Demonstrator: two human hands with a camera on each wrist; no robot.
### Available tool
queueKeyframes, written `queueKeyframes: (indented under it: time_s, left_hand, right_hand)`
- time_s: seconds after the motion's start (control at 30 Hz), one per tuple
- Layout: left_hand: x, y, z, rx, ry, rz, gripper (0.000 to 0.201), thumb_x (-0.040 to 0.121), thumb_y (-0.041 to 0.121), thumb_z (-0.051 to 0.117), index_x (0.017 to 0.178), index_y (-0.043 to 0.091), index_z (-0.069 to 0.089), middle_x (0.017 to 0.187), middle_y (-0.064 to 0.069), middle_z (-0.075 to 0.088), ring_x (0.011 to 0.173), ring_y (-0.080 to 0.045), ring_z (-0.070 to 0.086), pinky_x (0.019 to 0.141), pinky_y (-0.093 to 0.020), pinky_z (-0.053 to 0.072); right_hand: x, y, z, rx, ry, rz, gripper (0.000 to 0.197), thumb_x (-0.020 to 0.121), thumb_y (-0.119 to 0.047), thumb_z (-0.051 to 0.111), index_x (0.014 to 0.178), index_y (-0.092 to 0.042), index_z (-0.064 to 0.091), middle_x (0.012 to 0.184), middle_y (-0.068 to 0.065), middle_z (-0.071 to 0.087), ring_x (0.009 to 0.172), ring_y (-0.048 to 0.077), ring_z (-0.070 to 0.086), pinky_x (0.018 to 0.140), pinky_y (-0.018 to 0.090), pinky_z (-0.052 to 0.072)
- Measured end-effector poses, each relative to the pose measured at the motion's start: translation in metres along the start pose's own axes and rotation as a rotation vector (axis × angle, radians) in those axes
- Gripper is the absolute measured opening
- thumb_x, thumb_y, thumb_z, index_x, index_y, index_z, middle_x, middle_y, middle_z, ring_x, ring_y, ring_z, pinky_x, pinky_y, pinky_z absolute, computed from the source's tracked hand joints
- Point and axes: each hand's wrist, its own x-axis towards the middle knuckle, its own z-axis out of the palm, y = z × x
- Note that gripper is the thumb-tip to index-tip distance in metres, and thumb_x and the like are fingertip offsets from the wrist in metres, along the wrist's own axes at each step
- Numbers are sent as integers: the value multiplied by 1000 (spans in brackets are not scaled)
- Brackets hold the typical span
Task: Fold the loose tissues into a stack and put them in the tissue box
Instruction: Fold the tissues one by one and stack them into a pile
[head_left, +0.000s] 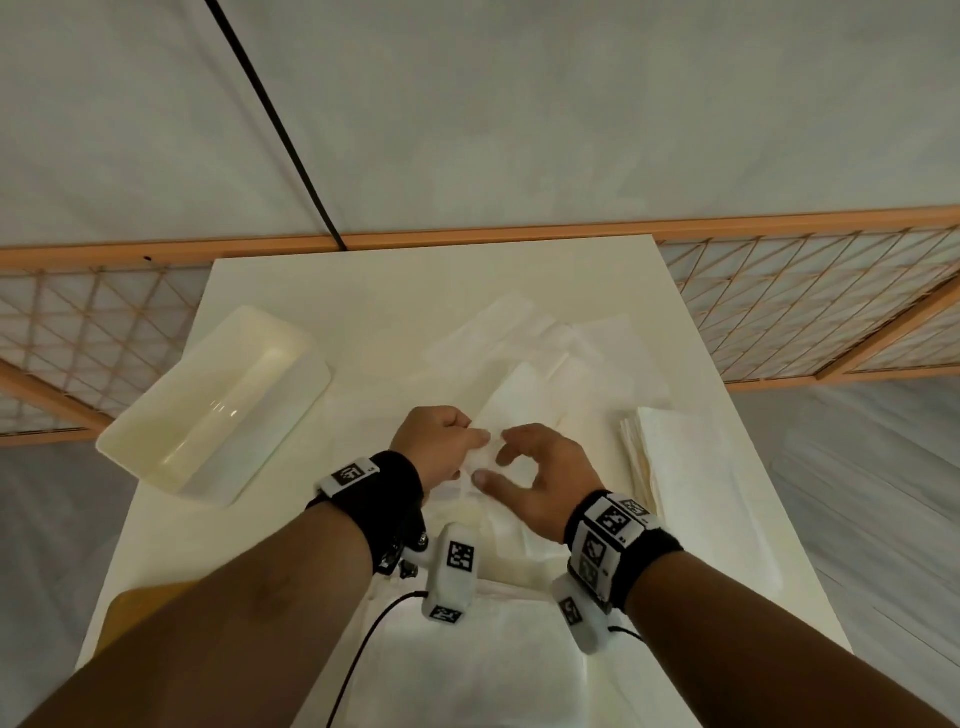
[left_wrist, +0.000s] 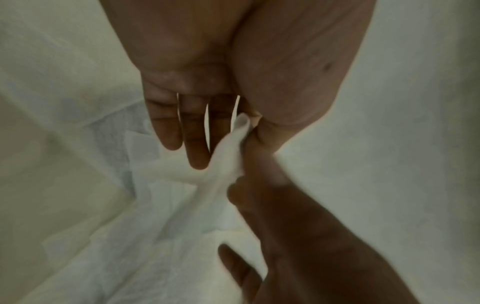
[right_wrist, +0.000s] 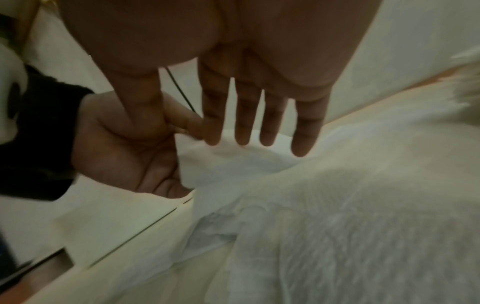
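Note:
An open cream tissue box (head_left: 218, 405) lies at the table's left. Loose white tissues (head_left: 524, 338) are spread at the back middle, and a stack of folded tissues (head_left: 670, 457) sits at the right. My left hand (head_left: 478, 441) pinches the corner of a white tissue (head_left: 506, 519) between thumb and forefinger, which the left wrist view shows close up on the tissue (left_wrist: 226, 160). My right hand (head_left: 493, 467) is beside it with thumb and forefinger apart. Its fingers (right_wrist: 259, 115) are straight, their tips at the tissue's (right_wrist: 233, 164) edge.
The cream table (head_left: 363, 291) is narrow, with grey floor on both sides. A wooden lattice fence (head_left: 779, 312) runs behind it, and a black cable (head_left: 280, 124) crosses the back wall. More white tissue (head_left: 493, 665) lies at the near edge under my wrists.

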Motion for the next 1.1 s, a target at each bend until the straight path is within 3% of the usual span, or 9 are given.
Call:
queueKeyframes:
  time_s: [0.1, 0.2, 0.37, 0.43, 0.5, 0.6, 0.8, 0.97, 1.1]
  left_hand:
    - [-5, 1, -17, -323, -104, -58, 19, 92, 8, 69, 76, 9, 59, 80, -10, 66, 75, -25, 66, 76, -40, 60]
    - [-11, 4, -35, -500, -175, -42, 19, 95, 2, 60, 77, 8, 57, 79, -9, 66, 70, -22, 65, 65, -33, 57]
    - [-21, 0, -52, -701, -347, -80, 12, 72, 2, 66, 75, 10, 58, 74, -8, 66, 64, -25, 66, 59, -33, 58]
    - [-25, -4, -55, -736, -360, -117, 10, 71, 5, 65, 73, 11, 56, 75, -9, 65, 65, -27, 67, 60, -34, 59]
    - [-22, -14, -58, -644, -262, -120, 22, 75, -2, 68, 70, 12, 51, 75, -10, 61, 64, -26, 65, 58, -32, 56]
    - [-20, -31, -63, -449, -88, -66, 27, 84, -12, 68, 76, 9, 53, 82, -15, 66, 69, -25, 69, 57, -33, 56]
    - [-29, -35, -53, -95, -157, 9, 29, 79, -9, 79, 102, 4, 68, 83, -7, 74, 69, -14, 72, 57, -25, 56]
    - [-26, -25, -40, -114, -198, 39, 25, 85, 6, 79, 109, 2, 72, 106, -14, 77, 95, -28, 74, 88, -40, 58]
    - [-23, -22, -35, -2, -81, 142, 8, 88, 8, 78, 95, 9, 74, 92, -7, 78, 80, -19, 73, 72, -29, 58]
  right_hand:
    - [5, 2, -5, 298, 139, 379, 54, 88, -71, 57, 103, -20, 59, 105, -3, 65, 95, 21, 63, 87, 41, 54]
    - [15, 1, -6, 779, 59, 628, 61, 96, -66, 51, 122, -12, 58, 111, 11, 69, 95, 31, 71, 77, 45, 59]
    - [23, -15, -2, 1118, -94, 627, 73, 75, -62, 75, 122, -8, 62, 111, 14, 70, 91, 36, 72, 79, 45, 59]
    - [25, -20, -2, 1192, -75, 557, 71, 67, -47, 83, 123, -8, 66, 112, 15, 71, 94, 36, 72, 83, 48, 61]
    - [27, -22, -5, 1249, 16, 482, 56, 73, -20, 84, 124, -5, 65, 117, 16, 73, 100, 35, 73, 81, 50, 62]
    - [28, -15, -12, 1232, 133, 416, 43, 80, 1, 80, 120, -2, 65, 113, 18, 75, 101, 37, 74, 83, 54, 61]
    - [25, 7, -16, 808, 237, 424, 16, 88, -23, 80, 95, -10, 73, 90, 10, 78, 87, 32, 76, 82, 51, 63]
    - [21, 3, -19, 710, 214, 373, 32, 92, -38, 74, 93, -6, 72, 73, 12, 77, 72, 29, 77, 81, 48, 63]
    - [19, 0, -23, 711, 273, 349, 25, 89, -28, 80, 94, -6, 69, 76, 10, 77, 69, 27, 77, 77, 50, 64]
